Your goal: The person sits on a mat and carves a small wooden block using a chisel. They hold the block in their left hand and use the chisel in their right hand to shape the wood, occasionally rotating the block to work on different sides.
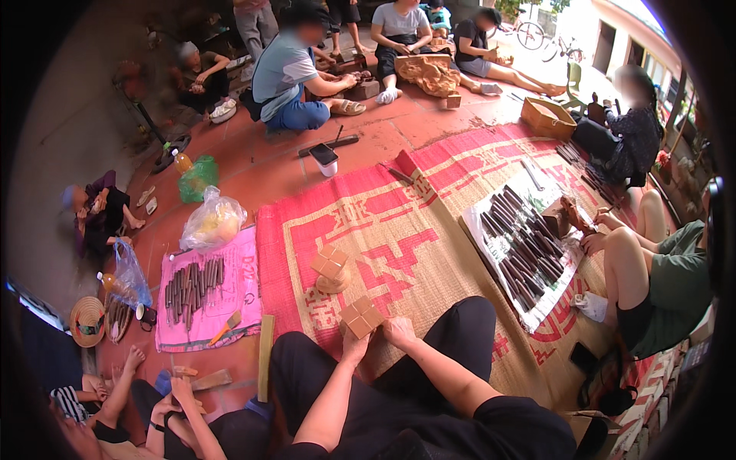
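My left hand (356, 346) grips a square, light-brown wooden block (362, 316) from below. Crossing lines divide its top face into quarters. Close to the block's right corner is my right hand (399, 332), its fingers curled closed; whatever they may hold is hidden. Beyond the held block, a similar wooden block (330, 261) rests against a rounded tan piece (334, 280) on the red and straw-coloured woven mat (391, 218). My bent knees flank both hands.
Left of me, dark carving tools (193, 287) lie on a pink sack (244, 299). On the right, more tools (521, 241) cover a white sheet (529, 320). A wooden strip (266, 358) lies by my left knee. Several people sit around, including one in green (678, 276) at right.
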A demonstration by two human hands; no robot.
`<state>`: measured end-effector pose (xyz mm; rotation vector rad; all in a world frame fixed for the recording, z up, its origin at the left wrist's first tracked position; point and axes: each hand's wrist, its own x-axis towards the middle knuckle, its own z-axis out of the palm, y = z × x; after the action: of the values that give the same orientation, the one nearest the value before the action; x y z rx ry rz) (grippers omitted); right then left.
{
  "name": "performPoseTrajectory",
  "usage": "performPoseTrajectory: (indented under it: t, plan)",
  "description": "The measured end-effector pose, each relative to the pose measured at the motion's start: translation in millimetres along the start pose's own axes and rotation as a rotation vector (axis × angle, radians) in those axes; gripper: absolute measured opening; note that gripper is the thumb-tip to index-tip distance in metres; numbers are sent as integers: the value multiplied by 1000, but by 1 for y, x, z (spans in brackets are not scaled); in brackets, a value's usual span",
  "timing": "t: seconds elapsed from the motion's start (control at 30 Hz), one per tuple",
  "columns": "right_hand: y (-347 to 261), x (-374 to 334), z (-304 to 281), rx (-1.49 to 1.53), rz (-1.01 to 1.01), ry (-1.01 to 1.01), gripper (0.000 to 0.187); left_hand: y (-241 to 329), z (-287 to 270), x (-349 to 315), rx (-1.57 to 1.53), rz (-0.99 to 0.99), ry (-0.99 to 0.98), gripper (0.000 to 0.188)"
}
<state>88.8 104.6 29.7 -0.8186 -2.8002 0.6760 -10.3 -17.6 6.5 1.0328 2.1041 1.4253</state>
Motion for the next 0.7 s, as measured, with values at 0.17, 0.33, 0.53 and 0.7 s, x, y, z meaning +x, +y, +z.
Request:
performPoseTrajectory:
  t: [0.17, 0.33, 0.53, 0.7]
  plan:
    - [-9, 12, -31, 247, 143, -4, 23, 1, 2, -1, -3, -6, -4, 36]
    - [-6, 13, -16, 384, -11, 133, 29, 18, 2, 3, -189, -62, -14, 33]
    - [7, 12, -11, 212, 26, -41, 27, 25, -8, 3, -280, -175, -70, 35]
    - [3, 29, -6, 295, 52, 34, 28, 22, -1, 2, -339, -178, -122, 38]
